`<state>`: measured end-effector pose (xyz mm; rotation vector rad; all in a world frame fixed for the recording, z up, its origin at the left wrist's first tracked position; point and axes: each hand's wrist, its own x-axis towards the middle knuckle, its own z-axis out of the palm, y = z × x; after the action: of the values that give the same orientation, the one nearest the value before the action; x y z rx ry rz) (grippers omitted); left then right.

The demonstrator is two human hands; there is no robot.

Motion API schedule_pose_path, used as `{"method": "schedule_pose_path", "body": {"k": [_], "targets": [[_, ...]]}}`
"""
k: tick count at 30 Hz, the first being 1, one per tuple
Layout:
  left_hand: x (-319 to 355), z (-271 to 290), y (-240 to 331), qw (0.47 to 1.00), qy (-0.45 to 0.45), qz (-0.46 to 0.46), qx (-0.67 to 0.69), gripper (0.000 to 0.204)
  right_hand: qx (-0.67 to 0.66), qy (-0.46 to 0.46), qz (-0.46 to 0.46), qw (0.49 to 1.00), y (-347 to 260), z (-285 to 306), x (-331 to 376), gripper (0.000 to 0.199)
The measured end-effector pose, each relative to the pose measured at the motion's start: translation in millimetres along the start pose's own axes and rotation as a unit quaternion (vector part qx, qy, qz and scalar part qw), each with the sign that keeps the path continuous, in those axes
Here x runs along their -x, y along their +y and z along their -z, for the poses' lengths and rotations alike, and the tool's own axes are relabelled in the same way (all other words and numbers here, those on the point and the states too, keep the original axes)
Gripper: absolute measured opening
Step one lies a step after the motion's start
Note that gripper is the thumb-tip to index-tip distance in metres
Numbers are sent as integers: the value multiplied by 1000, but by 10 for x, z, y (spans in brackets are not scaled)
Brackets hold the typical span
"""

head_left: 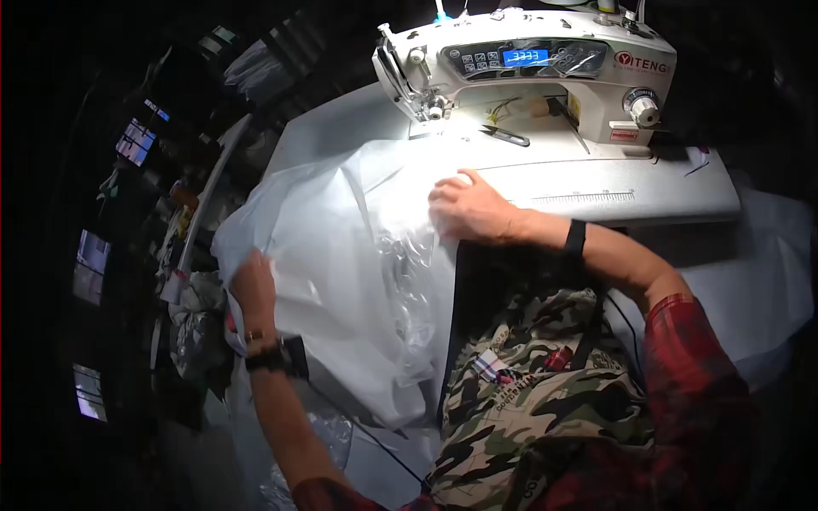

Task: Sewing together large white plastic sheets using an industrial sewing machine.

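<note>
A large white sheet of thin, slightly see-through material [315, 255] lies in loose folds over the table's left part and hangs over its front. Down its right portion runs a crinkled clear plastic strip [409, 281]. My left hand [255, 289], a little blurred, is closed on the sheet's left edge. Beside the front edge of the machine bed, my right hand [473, 209] has its fingers curled over the sheet's right part. The sheet's far end reaches the brightly lit needle area of a white sewing machine [528, 64]; glare hides the detail there.
Thread snips [506, 135] lie on the machine bed [596, 175] behind my right hand. A camouflage-patterned apron [537, 383] covers my lap. Pale material [724, 272] spreads at the right. Bundled clear plastic [198, 328] sits to the left, against a dark room.
</note>
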<state>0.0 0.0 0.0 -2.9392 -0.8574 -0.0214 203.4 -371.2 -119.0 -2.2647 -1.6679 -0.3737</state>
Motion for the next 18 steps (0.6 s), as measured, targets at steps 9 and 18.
{"method": "schedule_pose_path", "body": {"k": [9,18], "targets": [[933,11,2034,859,163,-376,307,17,-135,-255,205,935,-1687,-359,-104,41],[157,-405,2367,928,146,-315,139,29,-491,-297,168,802,-1522,422,239,36]]}}
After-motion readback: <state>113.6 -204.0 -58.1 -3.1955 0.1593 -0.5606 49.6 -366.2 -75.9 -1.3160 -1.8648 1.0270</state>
